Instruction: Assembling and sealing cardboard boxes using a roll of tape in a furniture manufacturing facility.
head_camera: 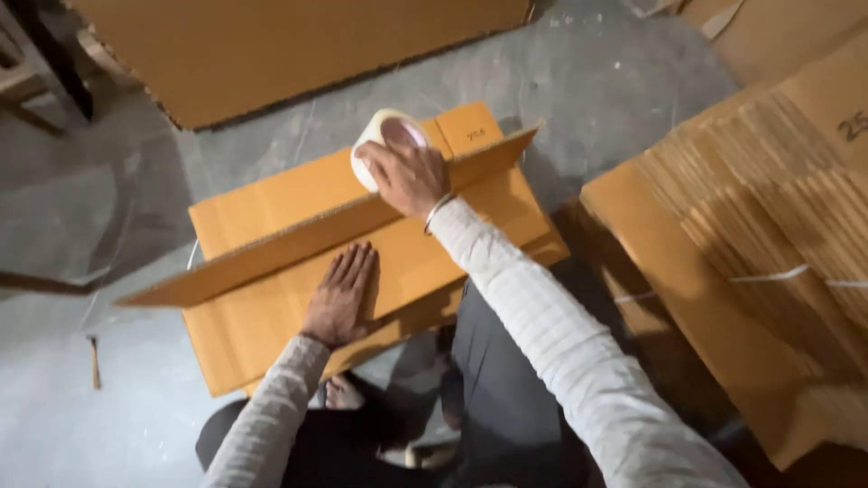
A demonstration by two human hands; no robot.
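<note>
With the left hand (339, 298) flat on the cardboard box (271, 325) and the right hand (409, 176) gripping the tape roll (380, 136) at twelve o'clock, the raised flap (298, 248) could spring loose, skewing the tape.

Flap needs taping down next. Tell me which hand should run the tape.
Right, probably. The right hand already grips the tape roll at the raised flap of the cardboard box, while the left hand lies flat, pressing the panel.

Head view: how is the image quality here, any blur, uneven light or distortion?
Head view: dim and soft throughout; the right hand on the tape roll looks slightly smeared; the stacked cardboard is blurred; deep shadow at the bottom; edges bend a little.
</note>
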